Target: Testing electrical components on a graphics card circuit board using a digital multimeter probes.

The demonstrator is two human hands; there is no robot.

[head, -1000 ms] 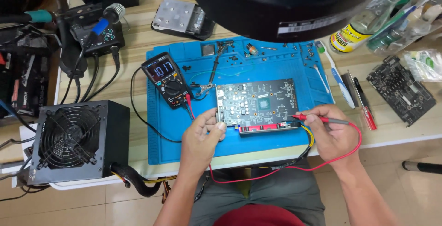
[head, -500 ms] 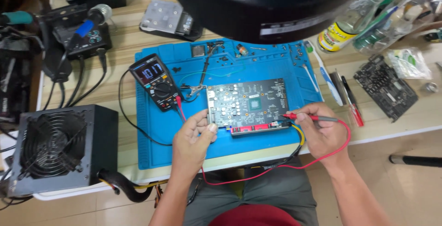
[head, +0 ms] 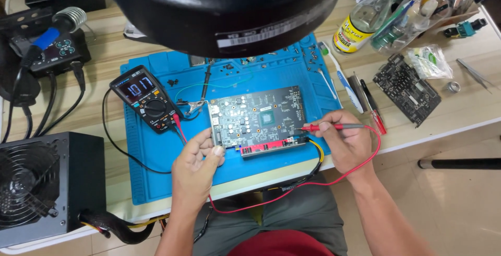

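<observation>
Head view, the only one. A grey rectangular circuit board with a red edge strip lies flat at the centre of the blue silicone work mat, which serves as landmark here.

The left hand rests at the board's near left corner, thumb and forefinger closed on that edge and steadying it. The right hand, at the mat's right border, is closed pen-fashion round a slim red test probe, whose tip touches the board's right edge. A red lead runs from it below the mat's front edge.

A black handheld multimeter with a lit display lies on the mat's left part, near the board but apart from it. A black fan-fronted power supply box stands well left of the mat.

Judgement: the board appears light, stiff and fragile, its face crowded with small parts; it is best held by its bare edges or corners. The probe appears light and slender, and its tip could slip easily.
</observation>
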